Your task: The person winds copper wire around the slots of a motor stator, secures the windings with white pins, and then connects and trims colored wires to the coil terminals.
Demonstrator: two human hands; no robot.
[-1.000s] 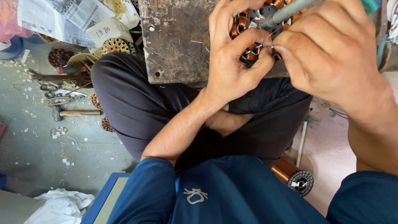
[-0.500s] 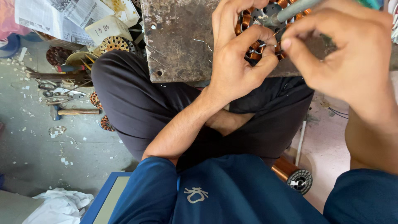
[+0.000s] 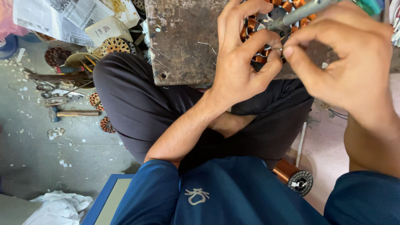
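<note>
- The worn metal slab (image 3: pixel 183 41) fills the top centre of the frame, resting across the person's crossed legs; it looks heavy and stiff, a firm base that would not shift under light work.
- The left hand (image 3: pixel 241 68), upper middle, curls over the motor core, thumb and fingers pressing on the coils to steady it.
- The right hand (image 3: pixel 350 66), upper right, is pinched shut on what seems a thin wire end; I cannot tell for sure.
- The motor core (image 3: pixel 271 29) with copper coils lies on the slab at top centre. It looks solid and fairly heavy, best held by its steel rim; the windings scratch and kink easily.
- A grey rod (image 3: pixel 300 12) crosses above it.
- A hammer (image 3: pixel 77 113) lies on the floor, left.
</note>
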